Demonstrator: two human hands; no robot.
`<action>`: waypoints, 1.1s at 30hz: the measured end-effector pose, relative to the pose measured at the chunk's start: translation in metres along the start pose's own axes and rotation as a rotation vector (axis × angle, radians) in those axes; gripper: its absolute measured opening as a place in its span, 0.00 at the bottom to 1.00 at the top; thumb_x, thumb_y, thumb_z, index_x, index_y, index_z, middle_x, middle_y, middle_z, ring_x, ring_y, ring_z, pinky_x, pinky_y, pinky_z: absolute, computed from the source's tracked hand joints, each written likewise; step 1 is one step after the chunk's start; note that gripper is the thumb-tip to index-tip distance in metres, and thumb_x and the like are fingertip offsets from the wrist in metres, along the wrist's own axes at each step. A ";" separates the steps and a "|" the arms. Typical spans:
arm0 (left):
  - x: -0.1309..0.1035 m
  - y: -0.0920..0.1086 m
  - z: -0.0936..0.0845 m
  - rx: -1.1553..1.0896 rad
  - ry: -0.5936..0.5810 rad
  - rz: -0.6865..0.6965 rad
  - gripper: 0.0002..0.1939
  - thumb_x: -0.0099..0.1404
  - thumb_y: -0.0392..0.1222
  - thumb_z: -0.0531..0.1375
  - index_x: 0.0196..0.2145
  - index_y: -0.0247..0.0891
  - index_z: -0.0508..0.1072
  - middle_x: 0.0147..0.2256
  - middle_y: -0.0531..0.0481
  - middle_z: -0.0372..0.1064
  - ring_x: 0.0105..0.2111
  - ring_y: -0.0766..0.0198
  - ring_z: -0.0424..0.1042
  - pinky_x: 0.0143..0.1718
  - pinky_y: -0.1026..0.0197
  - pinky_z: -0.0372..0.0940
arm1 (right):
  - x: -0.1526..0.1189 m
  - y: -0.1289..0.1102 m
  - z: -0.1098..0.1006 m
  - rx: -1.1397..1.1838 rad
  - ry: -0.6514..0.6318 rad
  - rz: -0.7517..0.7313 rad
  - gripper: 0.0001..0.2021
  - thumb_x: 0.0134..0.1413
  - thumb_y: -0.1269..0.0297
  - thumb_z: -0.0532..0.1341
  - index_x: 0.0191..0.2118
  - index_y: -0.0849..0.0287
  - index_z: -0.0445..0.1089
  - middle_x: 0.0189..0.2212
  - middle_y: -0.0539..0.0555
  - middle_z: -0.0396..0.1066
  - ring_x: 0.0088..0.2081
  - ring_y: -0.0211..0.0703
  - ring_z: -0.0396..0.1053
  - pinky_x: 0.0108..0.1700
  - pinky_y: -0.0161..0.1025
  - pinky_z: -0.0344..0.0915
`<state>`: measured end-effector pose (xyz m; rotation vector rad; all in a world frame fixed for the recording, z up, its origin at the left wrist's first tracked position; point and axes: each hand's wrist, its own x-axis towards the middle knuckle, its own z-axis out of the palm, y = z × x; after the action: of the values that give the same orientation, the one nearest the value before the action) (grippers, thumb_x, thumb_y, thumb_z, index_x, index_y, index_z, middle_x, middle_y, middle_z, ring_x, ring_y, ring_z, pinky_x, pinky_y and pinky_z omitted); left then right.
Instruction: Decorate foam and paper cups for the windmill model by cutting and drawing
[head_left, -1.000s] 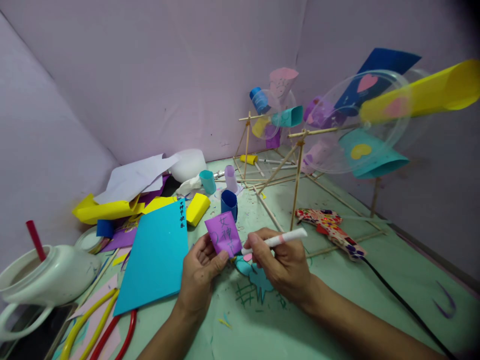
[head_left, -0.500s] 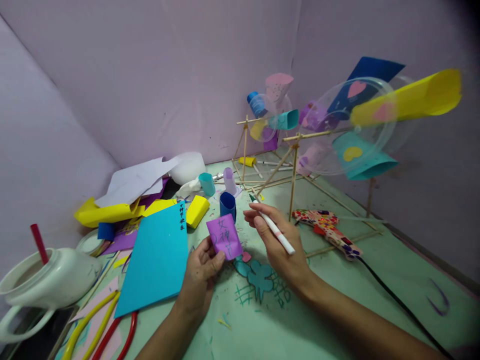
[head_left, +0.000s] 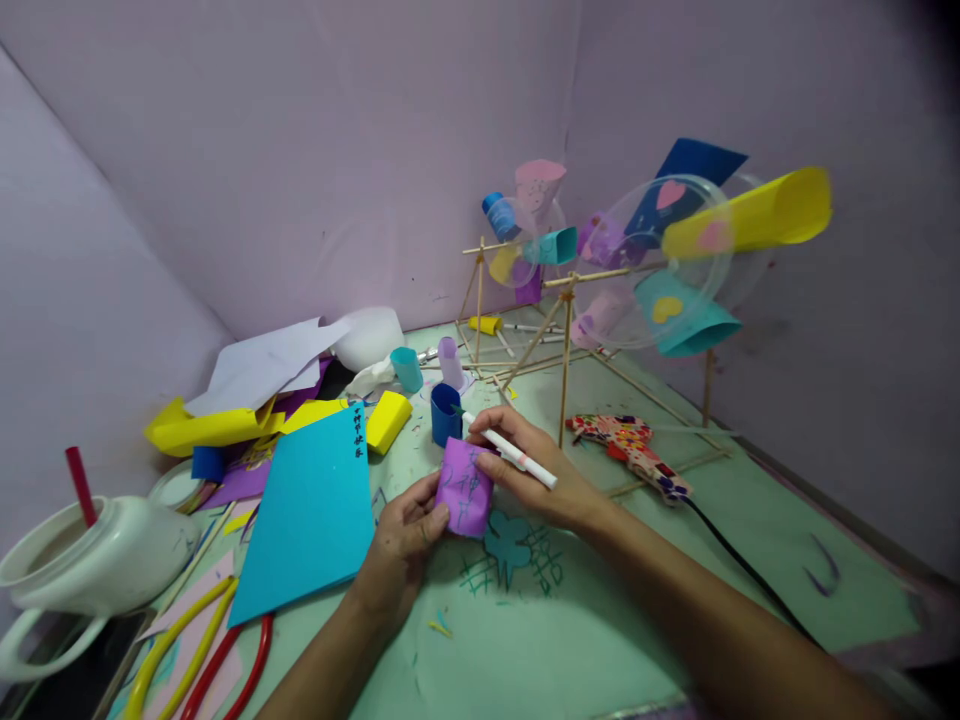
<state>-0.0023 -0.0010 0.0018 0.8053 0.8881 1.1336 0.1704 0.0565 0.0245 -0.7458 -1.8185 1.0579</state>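
Observation:
A purple paper piece (head_left: 463, 500) with dark handwritten characters is pinched by its lower left edge in my left hand (head_left: 405, 540). My right hand (head_left: 536, 470) holds a white marker (head_left: 517, 455) with a dark green tip, which points up and left. The fingers of that hand touch the purple piece's right edge. Just behind the piece stands a dark blue paper tube (head_left: 445, 415). A teal cut-out shape (head_left: 508, 545) lies on the table to the right of the piece, beside green pen marks.
Stick frames carry paper-bladed wheels (head_left: 660, 260) at the right. A patterned glue gun (head_left: 634, 450) lies before them, its black cord running right. Left are a blue sheet (head_left: 307, 515), a white teapot (head_left: 112, 555), scissors handles (head_left: 176, 650) and coloured papers.
The purple piece has moved slightly right and turned in my left hand. My right hand has come closer, now touching it. The camera view has shifted a little.

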 end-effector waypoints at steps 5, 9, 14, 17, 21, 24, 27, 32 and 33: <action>-0.004 0.006 0.002 -0.018 0.009 -0.022 0.26 0.50 0.43 0.66 0.48 0.32 0.74 0.42 0.39 0.75 0.43 0.49 0.72 0.45 0.55 0.65 | -0.002 -0.005 -0.009 0.013 -0.192 -0.031 0.10 0.52 0.64 0.58 0.40 0.56 0.59 0.29 0.48 0.63 0.29 0.38 0.63 0.32 0.34 0.61; -0.005 0.010 0.002 -0.069 0.047 -0.022 0.21 0.50 0.42 0.66 0.43 0.33 0.77 0.37 0.43 0.77 0.38 0.56 0.73 0.40 0.60 0.66 | -0.002 -0.006 -0.013 0.069 -0.265 -0.047 0.16 0.46 0.66 0.64 0.39 0.56 0.57 0.29 0.47 0.62 0.28 0.36 0.61 0.30 0.33 0.60; -0.005 0.010 0.003 -0.087 0.086 -0.021 0.20 0.49 0.43 0.68 0.41 0.33 0.78 0.35 0.43 0.77 0.36 0.58 0.73 0.39 0.61 0.66 | -0.002 -0.006 -0.012 0.140 -0.259 0.013 0.16 0.44 0.68 0.65 0.33 0.55 0.54 0.26 0.45 0.57 0.25 0.33 0.54 0.25 0.29 0.55; -0.004 0.008 0.002 -0.061 0.069 -0.020 0.22 0.49 0.44 0.68 0.43 0.33 0.77 0.37 0.42 0.76 0.36 0.57 0.73 0.38 0.61 0.65 | -0.001 -0.007 -0.013 0.122 -0.265 0.020 0.16 0.43 0.69 0.65 0.31 0.55 0.53 0.25 0.44 0.55 0.24 0.32 0.52 0.24 0.29 0.54; -0.004 0.006 0.000 -0.032 0.085 -0.015 0.24 0.50 0.45 0.68 0.45 0.33 0.75 0.39 0.40 0.76 0.38 0.54 0.73 0.38 0.59 0.64 | -0.001 -0.006 -0.013 0.148 -0.271 0.018 0.16 0.44 0.68 0.65 0.31 0.55 0.53 0.25 0.44 0.55 0.24 0.32 0.52 0.23 0.28 0.54; -0.003 0.005 -0.003 -0.019 0.065 -0.017 0.26 0.49 0.46 0.68 0.46 0.33 0.75 0.41 0.39 0.75 0.38 0.53 0.73 0.39 0.58 0.64 | -0.002 -0.005 -0.013 0.195 -0.267 0.035 0.16 0.44 0.67 0.65 0.31 0.55 0.53 0.25 0.44 0.55 0.24 0.32 0.52 0.23 0.28 0.54; -0.003 0.004 -0.004 -0.020 0.026 -0.022 0.27 0.50 0.45 0.68 0.48 0.34 0.74 0.42 0.39 0.75 0.39 0.53 0.73 0.40 0.58 0.64 | -0.002 -0.005 -0.012 0.210 -0.266 0.050 0.16 0.43 0.68 0.66 0.30 0.56 0.54 0.25 0.44 0.56 0.24 0.32 0.53 0.23 0.28 0.55; -0.002 0.002 -0.002 -0.076 0.087 -0.016 0.22 0.52 0.44 0.67 0.45 0.35 0.76 0.40 0.43 0.76 0.37 0.58 0.73 0.39 0.60 0.65 | -0.001 -0.006 -0.010 0.272 -0.246 0.110 0.17 0.43 0.69 0.66 0.32 0.55 0.54 0.25 0.43 0.58 0.23 0.32 0.58 0.22 0.28 0.57; -0.002 0.002 -0.002 -0.085 0.099 -0.017 0.21 0.51 0.44 0.67 0.44 0.35 0.76 0.39 0.43 0.76 0.37 0.58 0.73 0.40 0.61 0.65 | -0.001 -0.006 -0.009 0.294 -0.230 0.126 0.17 0.43 0.68 0.66 0.32 0.55 0.54 0.25 0.43 0.59 0.23 0.32 0.60 0.22 0.28 0.58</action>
<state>-0.0048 -0.0023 0.0030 0.6753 0.9204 1.1959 0.1787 0.0566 0.0317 -0.5849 -1.7669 1.5085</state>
